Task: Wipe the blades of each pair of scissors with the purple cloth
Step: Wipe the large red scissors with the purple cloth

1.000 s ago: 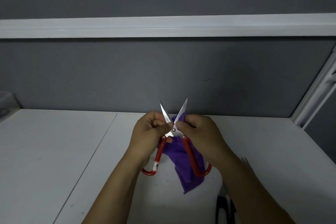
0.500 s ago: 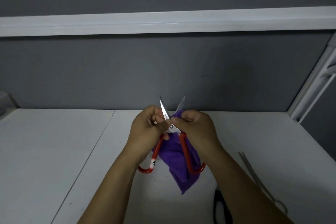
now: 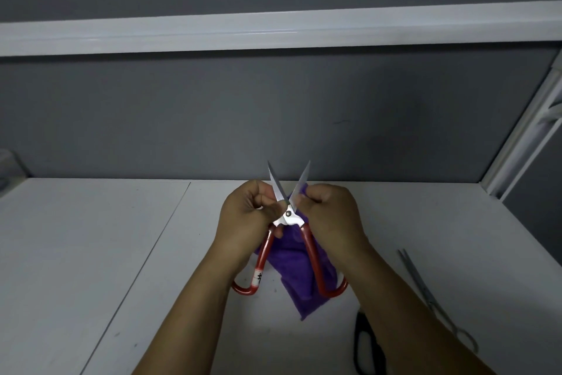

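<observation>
Gripping spread scissors with left hand fingers, exposing blades. Pinching purple cloth onto right blade with right hand fingers.

Both forearms bare. Left forearm enters from 7 o'clock, right from 5 o'clock, converging toward centre. Wrists roughly straight, backs of hands facing up.

Left hand: fingers curled in, knuckles toward 12 o'clock, thumb pressed inward at 3 o'clock side, gripping scissors near pivot.

Right hand: fingers curled tight, knuckles toward 12 o'clock, thumb and forefinger at its 9 o'clock side pinching purple cloth round one blade.

Hands level, side by side, close together, not touching each other.
</observation>
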